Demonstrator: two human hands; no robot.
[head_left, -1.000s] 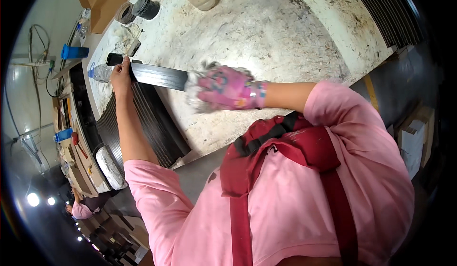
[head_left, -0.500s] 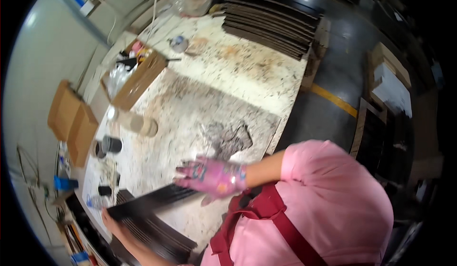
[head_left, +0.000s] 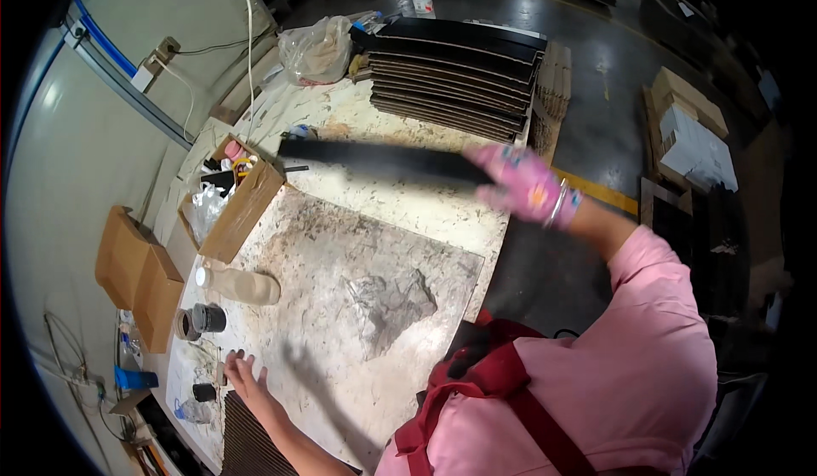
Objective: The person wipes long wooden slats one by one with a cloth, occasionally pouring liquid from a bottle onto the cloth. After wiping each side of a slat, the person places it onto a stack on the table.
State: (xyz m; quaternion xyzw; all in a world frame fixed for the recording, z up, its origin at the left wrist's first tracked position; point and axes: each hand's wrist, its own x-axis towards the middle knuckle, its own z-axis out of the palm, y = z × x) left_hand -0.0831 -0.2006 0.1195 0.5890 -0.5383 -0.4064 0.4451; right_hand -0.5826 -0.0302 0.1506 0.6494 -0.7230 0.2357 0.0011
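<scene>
Where your gloved right hand grips: one end of the black strip, stretching leftward over the surface.
Your left hand: released, loosely spread.
Gray rag: between your hands.

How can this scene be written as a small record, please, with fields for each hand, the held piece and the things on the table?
Right hand: pink patterned glove, grips one end of a dark strip
Left hand: bare, open, no held thing visible
Held piece: long, flat, slightly blurred
Table, far end: stack of dark strips, clear plastic bag
Table, middle: crumpled grey piece, perhaps cloth
Table, left side: bottle of cloudy liquid, dark jar, cardboard box of mixed items
</scene>
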